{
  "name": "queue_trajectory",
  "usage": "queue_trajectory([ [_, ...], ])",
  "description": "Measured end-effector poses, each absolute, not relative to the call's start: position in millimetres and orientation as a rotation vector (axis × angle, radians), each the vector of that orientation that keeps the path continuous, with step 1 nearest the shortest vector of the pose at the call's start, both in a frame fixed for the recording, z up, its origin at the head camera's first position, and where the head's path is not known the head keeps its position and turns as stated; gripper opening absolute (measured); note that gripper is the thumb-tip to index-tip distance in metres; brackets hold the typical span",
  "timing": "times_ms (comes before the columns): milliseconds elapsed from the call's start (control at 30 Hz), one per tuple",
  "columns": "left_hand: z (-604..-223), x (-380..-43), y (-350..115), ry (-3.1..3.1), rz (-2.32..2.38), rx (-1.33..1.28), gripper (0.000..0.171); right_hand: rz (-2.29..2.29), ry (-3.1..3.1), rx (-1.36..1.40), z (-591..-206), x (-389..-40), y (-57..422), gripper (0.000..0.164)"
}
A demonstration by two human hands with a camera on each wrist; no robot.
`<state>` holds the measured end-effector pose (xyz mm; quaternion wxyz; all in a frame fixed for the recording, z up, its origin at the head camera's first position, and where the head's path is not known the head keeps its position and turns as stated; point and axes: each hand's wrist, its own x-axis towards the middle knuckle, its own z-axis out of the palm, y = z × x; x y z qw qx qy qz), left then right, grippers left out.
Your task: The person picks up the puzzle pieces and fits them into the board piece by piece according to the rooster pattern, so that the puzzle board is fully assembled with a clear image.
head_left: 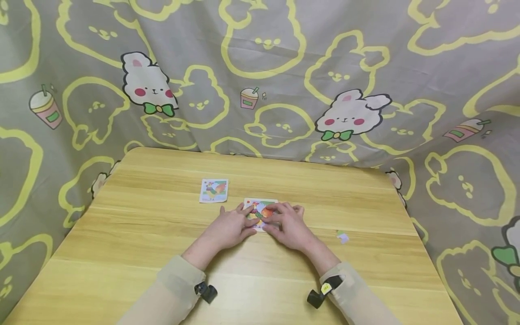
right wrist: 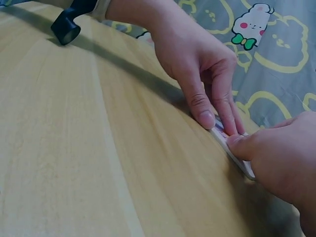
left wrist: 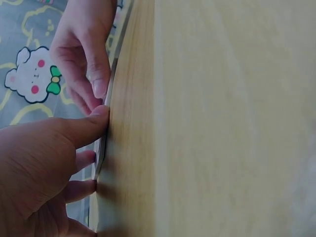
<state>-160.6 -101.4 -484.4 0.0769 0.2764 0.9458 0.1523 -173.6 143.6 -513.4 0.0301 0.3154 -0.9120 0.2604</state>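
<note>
A small square jigsaw puzzle (head_left: pixel 262 208) with a bright rooster picture lies flat on the table, partly covered by both hands. My left hand (head_left: pixel 230 227) rests on its left side, fingers extended over the picture and thumb at the near edge. From the right, my right hand (head_left: pixel 293 228) bends over the puzzle, its fingertips pressing on the surface near the middle. In the right wrist view, the left thumb and fingers stand at one end of the thin board (right wrist: pixel 249 170), and the right thumb presses beside them. The fingers hide much of the picture.
A square card (head_left: pixel 213 190) with a matching rooster picture lies behind the left hand. One loose puzzle piece (head_left: pixel 343 237), lilac and green, lies to the right. A patterned curtain (head_left: pixel 268 122) hangs behind the wooden table (head_left: pixel 162 180). Black camera mounts (head_left: pixel 206 292) sit on both wrists.
</note>
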Motion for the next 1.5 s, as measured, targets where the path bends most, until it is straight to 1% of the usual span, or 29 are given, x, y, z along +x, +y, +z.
queue_trajectory([
  [133,-484,-162,-101,2.83,0.457,0.814,0.039,0.801,-2.787,1.004,-511,-173,149,0.037],
  [300,-485,-163,-101,2.829,0.451,0.807,0.039,0.872,-2.722,0.984,-502,-171,165,0.037],
  [533,-484,-164,-103,2.811,0.498,0.797,0.038,0.916,-2.683,0.953,-494,-167,200,0.042],
  [1033,-486,-164,-103,2.815,0.517,0.818,0.038,0.971,-2.677,0.906,-487,-148,281,0.041],
  [1267,-486,-164,-102,2.812,0.504,0.831,0.039,0.941,-2.732,0.846,-491,-140,309,0.042],
  [1500,-488,-165,-102,2.809,0.491,0.819,0.039,0.932,-2.843,0.763,-492,-133,335,0.039],
])
